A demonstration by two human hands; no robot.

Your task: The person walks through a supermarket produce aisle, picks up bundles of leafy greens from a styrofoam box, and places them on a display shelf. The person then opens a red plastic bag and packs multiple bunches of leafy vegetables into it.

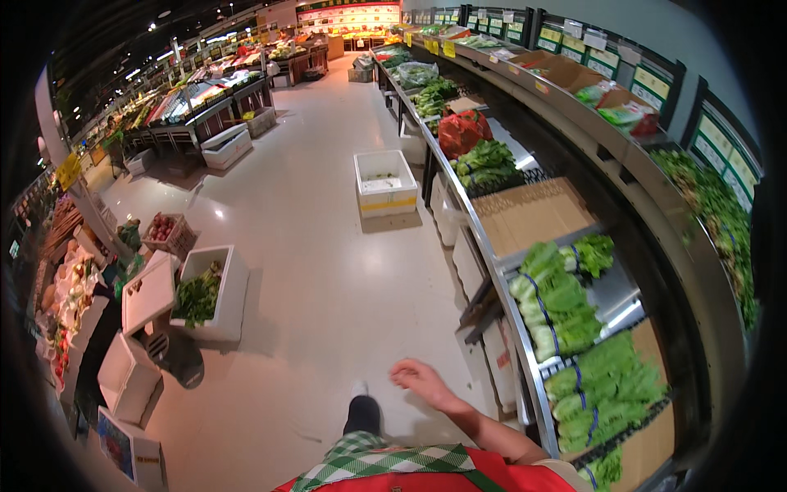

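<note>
My right hand (420, 382) hangs over the pale floor (311, 295), its fingers loosely bent and apart, holding nothing. Its forearm comes in from the lower right, beside the vegetable shelf (537, 385). Nearest to that arm lie bundles of green leafy lettuce (594, 402), tied with dark bands. Just beyond them is another banded row of lettuce (553, 303). My left hand is out of view. A red garment and a green checked cloth show at the lower edge, with one foot stepping forward.
A white foam box (384, 184) stands on the floor ahead by the shelf. Left of the walkway are a foam box of greens (209, 287), a crate of onions (170, 232) and a dark bin (176, 358). Flat cardboard (533, 215) and a red bag (463, 133) lie along the shelf.
</note>
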